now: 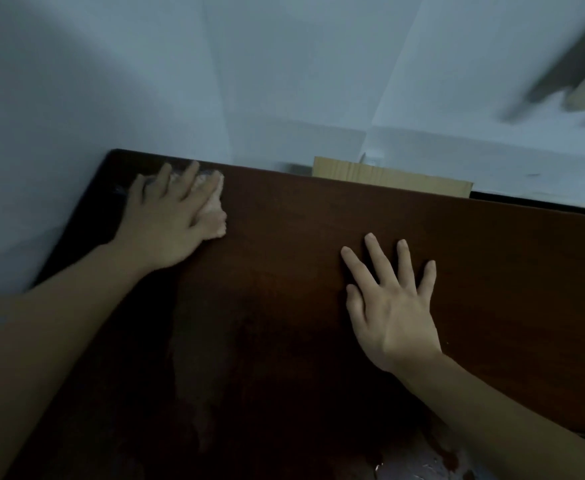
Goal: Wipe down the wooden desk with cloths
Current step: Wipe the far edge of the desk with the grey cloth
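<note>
Two hands are working the table (319, 220): the left hand (170, 223), its grip flat and spread, is pressing a pale cloth (213, 202) into the far left corner, while the right hand (393, 306), open-fingered and empty, is bracing mid-table, probably for balance.

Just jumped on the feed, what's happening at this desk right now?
A person is wiping a dark wooden desk. The left hand presses a light cloth flat against the desktop at its far left corner, next to the wall. The right hand lies flat on the bare wood nearer the middle, fingers spread, holding nothing. A piece of cardboard sticks up behind the desk's far edge. Streaks show on the near part of the desktop, possibly damp from wiping.
</note>
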`<state>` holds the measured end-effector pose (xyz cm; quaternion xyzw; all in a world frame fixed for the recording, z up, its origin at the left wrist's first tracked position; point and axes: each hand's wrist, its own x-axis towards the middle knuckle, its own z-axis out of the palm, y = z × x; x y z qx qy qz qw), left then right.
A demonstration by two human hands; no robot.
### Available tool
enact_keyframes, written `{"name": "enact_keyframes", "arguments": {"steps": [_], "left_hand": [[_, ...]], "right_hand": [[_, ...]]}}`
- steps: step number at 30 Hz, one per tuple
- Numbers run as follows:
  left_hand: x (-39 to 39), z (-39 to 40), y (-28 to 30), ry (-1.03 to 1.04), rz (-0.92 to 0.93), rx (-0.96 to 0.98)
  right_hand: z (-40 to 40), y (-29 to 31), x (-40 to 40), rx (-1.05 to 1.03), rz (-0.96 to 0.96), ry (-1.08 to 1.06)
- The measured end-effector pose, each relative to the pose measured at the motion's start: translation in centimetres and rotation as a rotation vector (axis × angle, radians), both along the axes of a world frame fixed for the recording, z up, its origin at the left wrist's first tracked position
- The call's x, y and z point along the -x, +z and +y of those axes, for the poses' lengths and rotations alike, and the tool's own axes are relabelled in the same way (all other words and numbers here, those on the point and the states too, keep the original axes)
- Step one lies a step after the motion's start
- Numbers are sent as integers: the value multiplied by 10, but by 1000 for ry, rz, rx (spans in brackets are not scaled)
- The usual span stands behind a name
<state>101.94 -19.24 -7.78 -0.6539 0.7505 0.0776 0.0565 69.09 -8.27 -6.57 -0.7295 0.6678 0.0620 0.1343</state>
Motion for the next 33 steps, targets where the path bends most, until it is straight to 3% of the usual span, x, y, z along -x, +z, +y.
{"name": "enact_keyframes", "arguments": {"steps": [6,9,12,16,20,23,30,33], "left_hand": [[34,93,11,-332,5,-96],[22,98,4,-427,29,-67],[-10,58,-5,-304,44,40],[-45,8,-5,-34,22,-13],[-38,14,2,45,33,-32],[-20,47,7,-46,16,-16],[7,133,4,-483,29,-29],[-13,96,2,-346,-8,14]], "right_hand": [[1,-3,1,17,11,1],[1,-3,1,14,29,-3],[1,-3,1,21,15,-4],[2,-3,0,32,-4,0],[2,-3,0,39,-14,2],[1,-4,0,39,-7,2],[2,-3,1,26,17,-8],[2,-4,1,36,4,-10]]}}
